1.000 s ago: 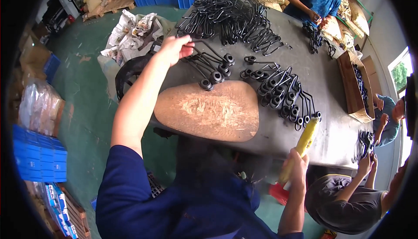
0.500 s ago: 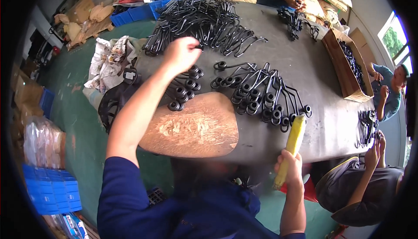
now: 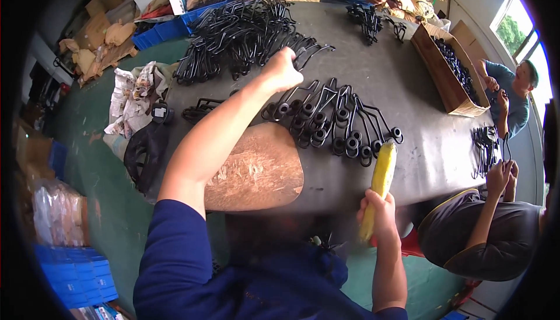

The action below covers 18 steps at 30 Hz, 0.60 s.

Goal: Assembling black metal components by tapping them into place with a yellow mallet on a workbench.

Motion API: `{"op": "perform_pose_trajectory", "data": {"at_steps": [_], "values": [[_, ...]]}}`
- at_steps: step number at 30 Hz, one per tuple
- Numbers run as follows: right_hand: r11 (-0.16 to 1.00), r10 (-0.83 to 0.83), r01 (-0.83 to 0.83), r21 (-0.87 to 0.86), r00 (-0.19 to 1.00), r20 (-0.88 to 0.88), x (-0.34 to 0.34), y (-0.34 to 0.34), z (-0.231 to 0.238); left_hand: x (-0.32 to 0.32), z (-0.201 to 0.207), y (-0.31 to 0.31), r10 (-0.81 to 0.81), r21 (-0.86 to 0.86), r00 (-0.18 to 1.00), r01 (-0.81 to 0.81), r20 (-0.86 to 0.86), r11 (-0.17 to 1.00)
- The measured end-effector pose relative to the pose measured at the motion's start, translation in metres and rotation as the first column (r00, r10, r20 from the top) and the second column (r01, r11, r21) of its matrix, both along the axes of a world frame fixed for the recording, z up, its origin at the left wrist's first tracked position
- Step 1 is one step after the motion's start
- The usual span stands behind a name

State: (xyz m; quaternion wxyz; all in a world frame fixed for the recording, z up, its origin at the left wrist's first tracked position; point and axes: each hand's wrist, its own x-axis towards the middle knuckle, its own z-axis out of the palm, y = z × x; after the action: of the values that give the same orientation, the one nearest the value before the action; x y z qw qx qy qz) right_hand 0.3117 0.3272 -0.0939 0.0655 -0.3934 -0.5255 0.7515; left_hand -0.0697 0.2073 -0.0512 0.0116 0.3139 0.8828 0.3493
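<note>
My left hand [image 3: 283,70] reaches across to the near right edge of a large heap of black bent metal rods [image 3: 233,31]. Its fingers are closed on a few of those rods [image 3: 303,52], though the fingertips are partly hidden. Upright in my right hand [image 3: 378,209], at the table's front edge, is a thick yellow stick [image 3: 384,171] with a pale top end. Just beyond the stick lies a fanned row of black bent rods with round ringed ends [image 3: 321,125]. A worn wooden board [image 3: 256,171] sits under my left forearm.
Dark cloth and a black bag [image 3: 143,154] hang at the table's left edge beside crumpled paper [image 3: 131,95]. A long cardboard box [image 3: 446,81] of small black parts stands at the right. Co-workers handle rods at the far side and right; one dark-shirted person [image 3: 484,232] sits close by.
My left hand has moved right, from the heap's near edge to the rods at its right end, and closed on some. My right hand still holds the yellow stick. The view has shifted slightly.
</note>
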Motion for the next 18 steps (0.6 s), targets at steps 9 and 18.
{"op": "perform_pose_trajectory", "data": {"at_steps": [9,18], "values": [[0.999,0.001,-0.001,0.037,1.000,0.001,0.003,0.003,-0.012,0.127,0.049,-0.087,-0.276,0.706,0.813,-0.217,0.513,0.674],[0.959,0.096,-0.073,0.274,0.993,-0.069,0.002,-0.026,0.005,0.174,0.020,-0.142,-0.443,0.747,0.735,-0.129,0.513,0.652]]}}
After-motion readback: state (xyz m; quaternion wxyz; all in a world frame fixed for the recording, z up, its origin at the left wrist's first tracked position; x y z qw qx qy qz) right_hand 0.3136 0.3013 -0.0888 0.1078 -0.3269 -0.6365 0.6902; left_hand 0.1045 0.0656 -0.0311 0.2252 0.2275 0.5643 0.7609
